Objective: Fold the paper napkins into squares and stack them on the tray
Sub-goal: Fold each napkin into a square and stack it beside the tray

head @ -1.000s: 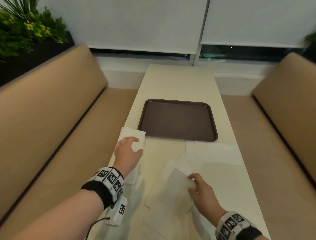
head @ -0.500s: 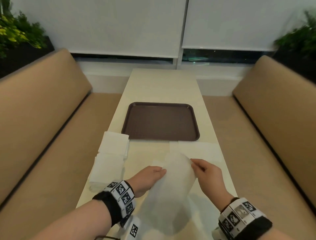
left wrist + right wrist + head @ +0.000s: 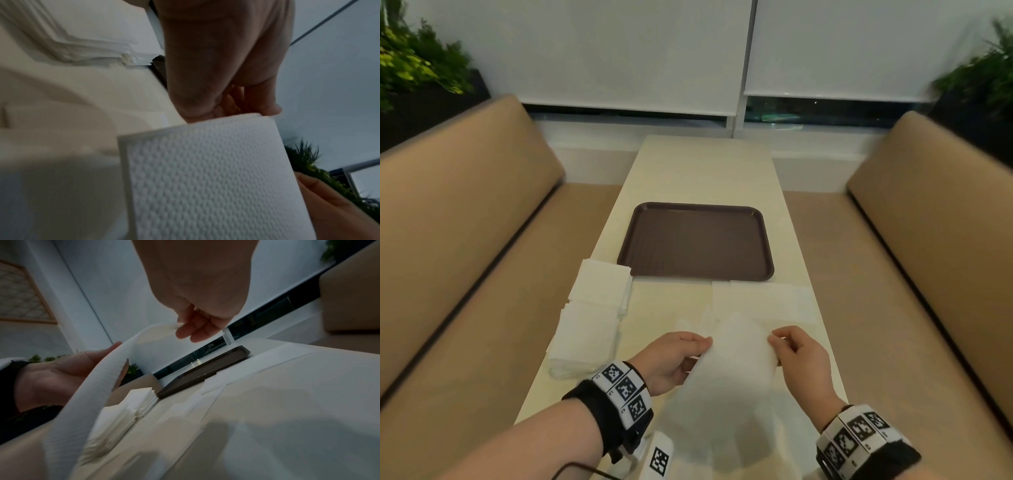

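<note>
A white embossed paper napkin [image 3: 729, 387] hangs in the air above the near end of the table, held by both hands at its top corners. My left hand [image 3: 678, 359] pinches its left edge; my right hand [image 3: 798, 356] pinches its right corner. The left wrist view shows the napkin [image 3: 211, 178] close up under my left hand's fingertips [image 3: 269, 110]. From the right wrist the napkin [image 3: 98, 386] curves between both hands. The dark brown tray [image 3: 697, 240] lies bare mid-table. Two piles of folded napkins [image 3: 595, 308] sit left of it.
Flat unfolded napkins [image 3: 767, 301] lie on the cream table [image 3: 705, 171] just before the tray and under my hands. Tan bench seats [image 3: 465, 240] flank the table on both sides. Plants [image 3: 410, 65] stand behind the left bench and at the far right.
My left hand left the folded piles and came over to the napkin. Both hands have lifted that napkin off the table and now hold it up between them.
</note>
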A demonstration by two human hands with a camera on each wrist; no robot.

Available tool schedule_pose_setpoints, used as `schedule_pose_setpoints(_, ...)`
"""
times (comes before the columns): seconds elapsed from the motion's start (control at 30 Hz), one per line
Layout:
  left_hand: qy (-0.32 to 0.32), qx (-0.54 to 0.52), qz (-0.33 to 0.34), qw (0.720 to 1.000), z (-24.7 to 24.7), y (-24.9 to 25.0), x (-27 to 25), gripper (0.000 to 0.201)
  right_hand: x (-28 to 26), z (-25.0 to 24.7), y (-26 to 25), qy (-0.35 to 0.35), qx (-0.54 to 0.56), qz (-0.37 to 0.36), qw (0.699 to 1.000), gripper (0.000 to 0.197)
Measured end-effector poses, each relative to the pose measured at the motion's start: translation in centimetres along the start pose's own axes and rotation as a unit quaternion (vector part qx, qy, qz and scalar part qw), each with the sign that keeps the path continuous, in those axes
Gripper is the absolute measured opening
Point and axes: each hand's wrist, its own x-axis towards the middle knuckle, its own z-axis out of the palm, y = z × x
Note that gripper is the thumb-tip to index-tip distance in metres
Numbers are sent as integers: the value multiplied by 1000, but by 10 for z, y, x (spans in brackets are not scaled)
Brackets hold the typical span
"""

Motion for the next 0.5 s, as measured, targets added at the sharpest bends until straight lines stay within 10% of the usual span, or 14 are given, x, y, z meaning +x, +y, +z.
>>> schedule_pose_setpoints(0.5, 24, 31, -17, 999, 17, -9, 9, 9, -3, -9, 11, 8, 34, 17, 999, 13)
